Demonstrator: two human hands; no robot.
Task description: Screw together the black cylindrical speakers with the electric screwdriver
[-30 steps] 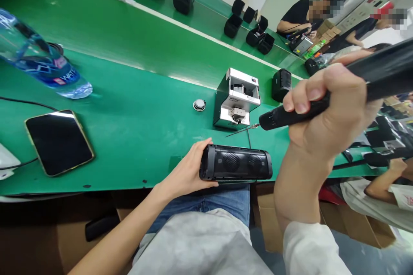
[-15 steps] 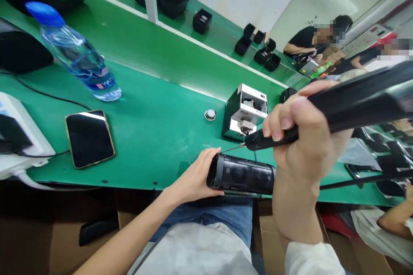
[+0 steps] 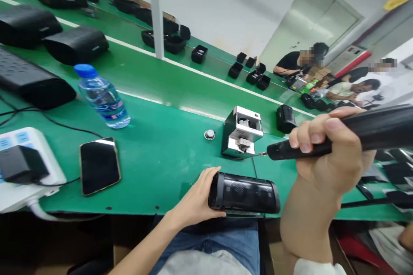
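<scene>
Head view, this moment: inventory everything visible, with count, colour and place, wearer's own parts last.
bench: 1, green, across the middle
speaker unit: 1, black, bench's near edge
screwdriver: 1, black, right
boxy device: 1, silver and black, mid-bench
round part: 1, silver, left of the device
phone: 1, black screen, left
bottle: 1, clear, blue cap, left
power strip: 1, white, left edge
plug: 1, black, in the strip
cables: several, black and white, left
housings: many, black, left and far side
post: 1, white, upper left
door: 1, pale, upper right
co-workers: at least four, dark or light clothing, top left and right
jeans: blue, bottom
left hand: 1, bare, gripping the speaker unit's left end
right hand: 1, bare, gripping the screwdriver
</scene>
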